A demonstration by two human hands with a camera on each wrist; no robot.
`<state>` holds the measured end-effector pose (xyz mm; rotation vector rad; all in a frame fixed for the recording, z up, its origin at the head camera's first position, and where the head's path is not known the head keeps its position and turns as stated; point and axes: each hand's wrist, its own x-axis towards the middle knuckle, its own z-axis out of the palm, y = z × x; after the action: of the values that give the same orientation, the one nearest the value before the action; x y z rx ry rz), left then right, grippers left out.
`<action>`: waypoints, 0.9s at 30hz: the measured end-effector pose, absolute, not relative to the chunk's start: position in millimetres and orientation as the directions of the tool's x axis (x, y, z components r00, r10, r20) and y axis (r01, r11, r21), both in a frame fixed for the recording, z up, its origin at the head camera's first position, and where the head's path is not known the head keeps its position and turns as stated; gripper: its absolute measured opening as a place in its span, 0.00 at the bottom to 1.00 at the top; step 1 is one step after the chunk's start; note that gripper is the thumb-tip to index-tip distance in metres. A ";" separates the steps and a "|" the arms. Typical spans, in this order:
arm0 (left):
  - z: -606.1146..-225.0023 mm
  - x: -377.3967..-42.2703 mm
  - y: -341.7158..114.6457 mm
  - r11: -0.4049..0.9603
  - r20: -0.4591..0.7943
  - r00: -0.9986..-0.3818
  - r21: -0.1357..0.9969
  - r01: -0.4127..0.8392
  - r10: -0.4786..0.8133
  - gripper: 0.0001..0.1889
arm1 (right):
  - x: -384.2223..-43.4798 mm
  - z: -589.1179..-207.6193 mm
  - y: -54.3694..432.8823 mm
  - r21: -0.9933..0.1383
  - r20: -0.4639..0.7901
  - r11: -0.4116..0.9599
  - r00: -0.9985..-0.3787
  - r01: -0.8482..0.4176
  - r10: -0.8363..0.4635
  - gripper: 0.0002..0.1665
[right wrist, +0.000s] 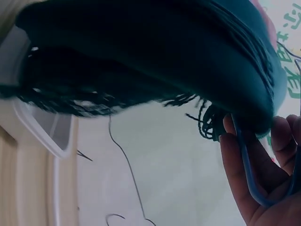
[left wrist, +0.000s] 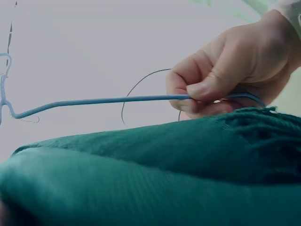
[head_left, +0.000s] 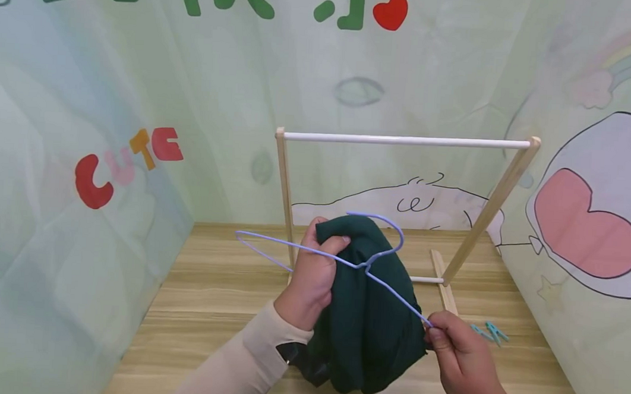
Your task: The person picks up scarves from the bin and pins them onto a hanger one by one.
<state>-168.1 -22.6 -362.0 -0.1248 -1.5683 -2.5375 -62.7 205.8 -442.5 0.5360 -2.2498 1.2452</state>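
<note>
Head view: dark green cloth hangs bunched in mid-air above the surface, between the two hands.
Fringe: edges the cloth; in the left wrist view it lies just beside the right fingers.
Hanger: a thin blue-violet wire, tilted, one shoulder crossing in front of the cloth; whether the cloth goes over the lower wire cannot be told.
Left hand: grip closed on the cloth's upper edge, thumb on top; the hanger's left shoulder crosses in front of it.
Right hand: grip pinching the hanger's right end; the cloth's edge is close by.
Work done: cloth and hanger are both in hand and brought together; by judgement, arranging one on the other is partway.
Work left: the cloth looks loose and uneven, not yet settled on the hanger; the hook is apart from the bar.
Rack: wooden posts carrying the white bar, standing beyond the hands.
Clips: teal, on the surface near the right hand, untouched.
Tub: white, partly visible in the right wrist view; contents unclear.
</note>
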 end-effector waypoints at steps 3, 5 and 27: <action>-362.3 -173.8 -22.5 -0.426 0.129 -0.978 0.885 0.187 -0.161 0.11 | -62.1 -446.7 203.0 -0.655 0.600 0.488 -0.790 -0.577 -0.127 0.21; -363.7 -178.7 -23.9 -0.404 0.098 -0.975 0.898 0.173 -0.201 0.09 | -61.6 -448.9 202.8 -0.655 0.593 0.480 -0.790 -0.584 -0.153 0.21; -370.9 -156.2 -50.7 0.426 0.160 -0.958 0.869 0.252 0.240 0.28 | -57.1 -430.2 212.1 -0.681 0.566 0.613 -0.819 -0.401 0.093 0.14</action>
<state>-156.2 -50.7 -370.9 -0.4555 -2.6427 -1.6140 -57.1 212.1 -430.2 0.2418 -2.2741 1.1506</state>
